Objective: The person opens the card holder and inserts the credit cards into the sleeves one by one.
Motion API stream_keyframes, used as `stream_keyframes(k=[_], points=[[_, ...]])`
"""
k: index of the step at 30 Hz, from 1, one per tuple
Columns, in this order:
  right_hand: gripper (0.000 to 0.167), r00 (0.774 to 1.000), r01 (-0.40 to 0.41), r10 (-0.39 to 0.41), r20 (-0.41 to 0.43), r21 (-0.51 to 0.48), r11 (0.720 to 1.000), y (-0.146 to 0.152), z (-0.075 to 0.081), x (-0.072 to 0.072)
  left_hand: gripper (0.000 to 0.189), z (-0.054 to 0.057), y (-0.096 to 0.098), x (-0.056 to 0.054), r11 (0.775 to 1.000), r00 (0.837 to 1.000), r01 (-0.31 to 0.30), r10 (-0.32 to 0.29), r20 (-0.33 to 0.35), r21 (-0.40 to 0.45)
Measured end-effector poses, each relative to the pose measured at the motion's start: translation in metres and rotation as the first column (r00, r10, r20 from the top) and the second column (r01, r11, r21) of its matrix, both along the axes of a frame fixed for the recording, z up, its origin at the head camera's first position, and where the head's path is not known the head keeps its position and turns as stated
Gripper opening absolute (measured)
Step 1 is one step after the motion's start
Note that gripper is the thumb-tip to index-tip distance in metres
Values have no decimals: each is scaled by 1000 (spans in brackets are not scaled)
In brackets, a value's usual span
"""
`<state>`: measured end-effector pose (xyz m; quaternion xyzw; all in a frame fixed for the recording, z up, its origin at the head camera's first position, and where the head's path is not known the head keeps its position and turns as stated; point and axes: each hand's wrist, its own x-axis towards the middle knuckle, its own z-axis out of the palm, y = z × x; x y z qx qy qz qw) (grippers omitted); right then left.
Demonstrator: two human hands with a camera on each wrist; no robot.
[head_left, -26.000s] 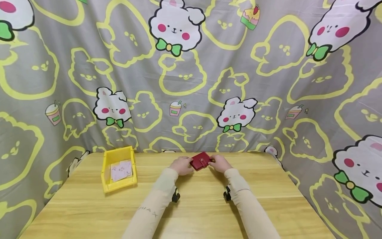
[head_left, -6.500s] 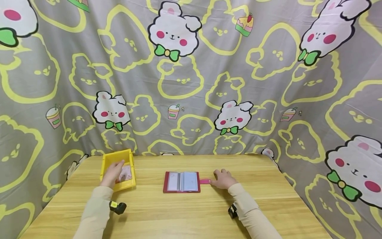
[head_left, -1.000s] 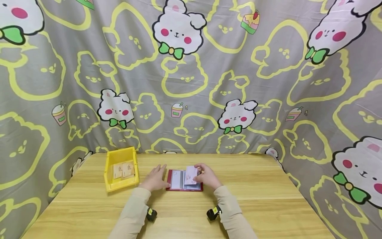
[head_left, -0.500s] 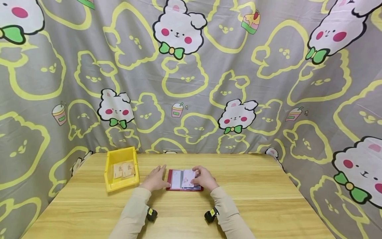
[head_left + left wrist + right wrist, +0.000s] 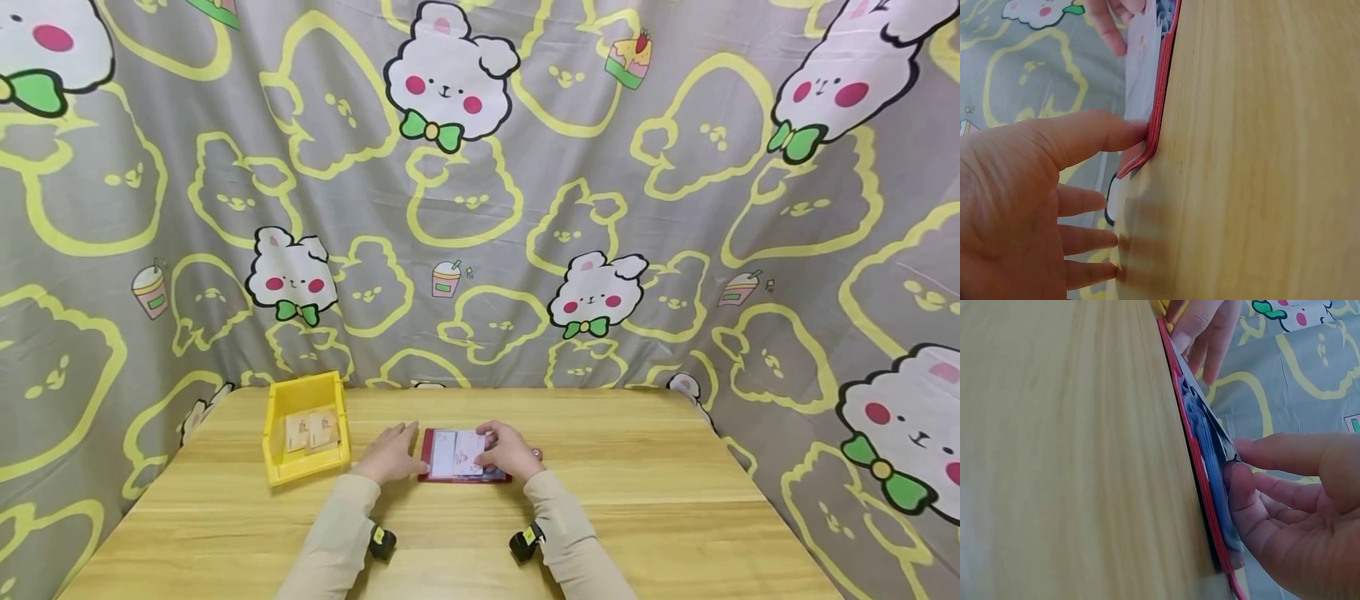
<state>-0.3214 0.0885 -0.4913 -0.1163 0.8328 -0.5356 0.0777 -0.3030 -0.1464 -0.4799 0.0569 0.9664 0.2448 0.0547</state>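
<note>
A red card holder (image 5: 427, 450) lies open on the table, its clear sleeves (image 5: 1211, 472) fanned up on the right side in the right wrist view. My right hand (image 5: 513, 452) pinches a pale pink printed card (image 5: 467, 451) between thumb and fingers. The card slants over the sleeves, its left part toward the middle of the holder. My left hand (image 5: 388, 453) rests at the holder's left edge. In the left wrist view its thumb presses the cover's corner, and the other fingers are extended beside it. The strap with its snap (image 5: 537, 454) sticks out past the right hand.
A yellow bin (image 5: 272, 454) stands left of the left hand, with tan cards (image 5: 311, 430) in it. The wooden table (image 5: 645, 500) ends at a patterned grey curtain (image 5: 480, 208) behind and on both sides. Black cameras are strapped to both wrists.
The closed holder is now open on the table. The pink cards seen in the bin have given way to tan ones. Over the last second the right hand shifted the card left and lower.
</note>
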Motion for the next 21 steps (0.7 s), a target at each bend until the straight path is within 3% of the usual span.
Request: stream_keyframes(k=[5, 11, 16, 21], points=[[48, 1000, -7, 7, -1, 21, 1000, -5, 1, 0, 88, 0, 0, 0, 1000, 1000, 1, -1, 1, -4], [44, 997, -31, 36, -63, 71, 997, -13, 3, -1, 88, -2, 0, -1, 1000, 1000, 5, -5, -6, -10], [40, 987, -26, 54, -149, 184, 983, -23, 7, -1, 87, -2, 1, -2, 1000, 1000, 3, -3, -2, -4], [34, 978, 24, 42, -206, 309, 951, -33, 13, 2, 86, -2, 0, -2, 1000, 1000, 3, -3, -3, -10]])
